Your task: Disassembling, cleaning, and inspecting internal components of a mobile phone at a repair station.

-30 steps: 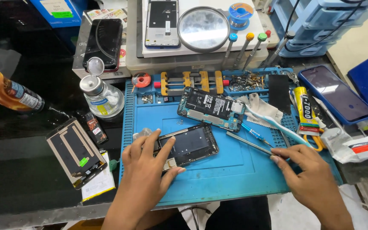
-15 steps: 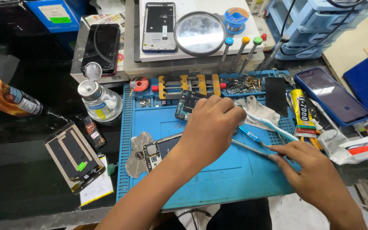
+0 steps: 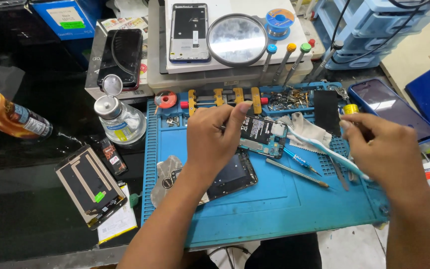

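A: Hands?
B: Left hand hovers curled above the opened phone on the blue mat, thumb raised; whether it grips anything I cannot tell.
A: Right?
B: Right hand pinches a yellow-capped tube, just beside the toothbrush
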